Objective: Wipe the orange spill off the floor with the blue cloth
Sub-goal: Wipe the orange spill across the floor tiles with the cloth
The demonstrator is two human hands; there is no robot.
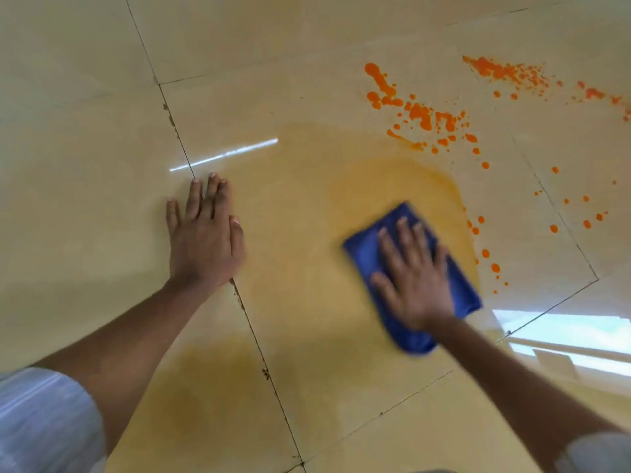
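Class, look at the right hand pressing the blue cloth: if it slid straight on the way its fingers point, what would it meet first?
Probably the pale orange smear just beyond the blue cloth under the right hand, then the bright orange splatter farther up.

I had two hands on the floor: my left hand flat on bare tile, my right hand flat on one blue cloth. One wide smeared orange patch spread between them. Beyond it lay two bands of orange splatter, the second toward the far right edge; their drops were too many and too small to count. One white streak of light crossed a tile seam.
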